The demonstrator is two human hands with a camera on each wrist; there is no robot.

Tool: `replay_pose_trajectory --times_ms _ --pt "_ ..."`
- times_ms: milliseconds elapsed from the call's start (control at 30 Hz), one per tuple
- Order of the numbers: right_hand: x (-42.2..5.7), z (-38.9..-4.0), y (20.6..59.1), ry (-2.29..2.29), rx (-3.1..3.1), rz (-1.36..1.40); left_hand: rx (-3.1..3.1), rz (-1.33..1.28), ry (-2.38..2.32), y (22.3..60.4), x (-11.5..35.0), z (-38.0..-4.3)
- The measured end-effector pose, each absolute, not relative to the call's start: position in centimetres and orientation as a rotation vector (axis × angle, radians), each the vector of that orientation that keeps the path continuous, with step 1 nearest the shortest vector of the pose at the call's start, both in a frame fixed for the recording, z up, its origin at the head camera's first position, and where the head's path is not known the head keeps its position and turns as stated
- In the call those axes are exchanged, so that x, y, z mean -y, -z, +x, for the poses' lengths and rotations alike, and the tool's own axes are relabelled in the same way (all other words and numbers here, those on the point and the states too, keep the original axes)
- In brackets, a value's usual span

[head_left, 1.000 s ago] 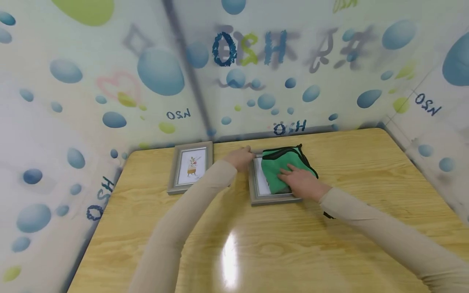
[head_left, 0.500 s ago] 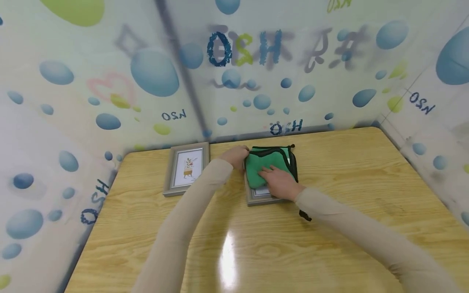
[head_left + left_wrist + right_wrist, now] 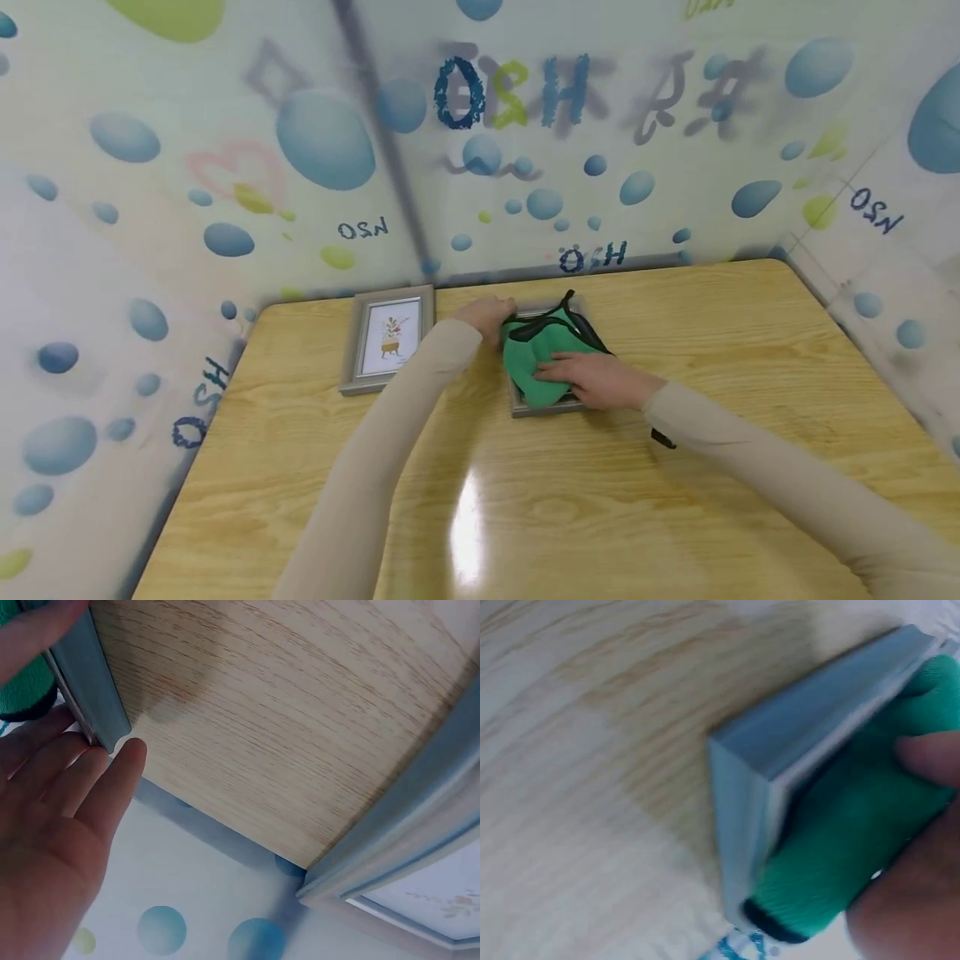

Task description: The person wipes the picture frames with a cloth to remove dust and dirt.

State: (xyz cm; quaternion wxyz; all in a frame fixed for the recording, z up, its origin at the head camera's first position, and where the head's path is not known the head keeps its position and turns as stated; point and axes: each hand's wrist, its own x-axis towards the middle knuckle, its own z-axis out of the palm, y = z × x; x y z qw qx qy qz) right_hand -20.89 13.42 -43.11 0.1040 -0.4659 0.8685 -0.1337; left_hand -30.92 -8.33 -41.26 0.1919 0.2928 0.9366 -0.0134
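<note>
A green cloth with black edging lies bunched over a grey picture frame near the table's back edge. My left hand grips this frame at its upper left; the left wrist view shows the thumb and fingers about its edge. On the cloth rests my right hand, its fingers extended and pressing down. In the right wrist view, the cloth covers the frame's face up to the raised grey rim. Most of the picture under the cloth is hidden.
A second grey picture frame, with a drawing of a potted plant, lies to the left. The wooden table meets a wall patterned with blue and green drops at its back. A black strap hangs at the right wrist.
The cloth, under my right hand, has shifted left and then down toward the frame's lower edge, bunching more. My left hand stays at the frame's upper left.
</note>
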Motion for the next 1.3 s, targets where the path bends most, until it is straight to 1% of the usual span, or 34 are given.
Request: replay_pose_trajectory --times_ms 100,267,333,433,600,800,1033,1200,1300 --pt "-13.5 -20.0 42.7 0.233 -2.696 -1.277 -2.601 0.796 0.033 41.2 8.1 -30.9" --pt "-12.5 -18.1 42.3 -0.05 -2.978 -0.966 -2.594 0.828 0.082 41.3 7.8 -31.0" --pt "-11.9 -17.5 42.3 -0.109 -3.054 -0.897 -2.604 0.84 0.114 41.2 7.7 -31.0" --pt "-10.9 -17.3 42.4 -0.079 -3.112 -0.928 -2.621 0.847 0.158 40.9 7.6 -30.8" --pt "-9.5 -17.8 42.5 0.121 -3.092 -0.984 -2.641 0.839 0.209 40.5 7.4 -30.5" --pt "-8.8 -18.2 42.3 0.344 -2.983 -1.043 -2.664 0.86 0.224 41.1 7.5 -30.8" --pt "-10.8 -18.9 42.9 0.487 -2.737 -1.321 -2.682 0.858 0.23 40.8 7.6 -30.4" --pt "-12.7 -18.7 43.2 0.445 -2.645 -1.524 -2.638 0.812 0.196 40.6 7.6 -30.1" --pt "-13.8 -18.2 43.1 0.391 -2.698 -1.479 -2.611 0.788 0.145 40.5 7.6 -30.1"
